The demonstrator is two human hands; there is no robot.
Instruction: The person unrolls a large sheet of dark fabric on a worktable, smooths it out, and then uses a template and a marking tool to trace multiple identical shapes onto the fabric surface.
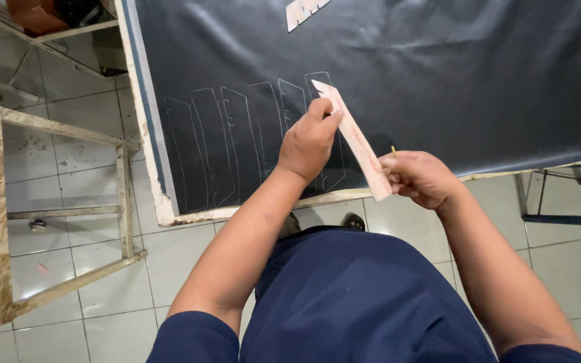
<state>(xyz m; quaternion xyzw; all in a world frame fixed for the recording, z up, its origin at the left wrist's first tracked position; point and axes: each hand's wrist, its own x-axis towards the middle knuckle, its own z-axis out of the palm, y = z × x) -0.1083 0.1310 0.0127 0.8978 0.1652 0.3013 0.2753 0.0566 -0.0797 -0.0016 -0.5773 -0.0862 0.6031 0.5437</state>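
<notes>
Over the near edge of the worktop: template held above the dark sheet.

Left hand fingers pinch the upper end of the pale template strip; right hand closes on its lower end together with a thin yellow marker. Long axis runs from 11 o'clock to 5 o'clock, pointed tip far. About six outlines are traced at 9 o'clock; sheet toward 3 o'clock remains unmarked.
</notes>
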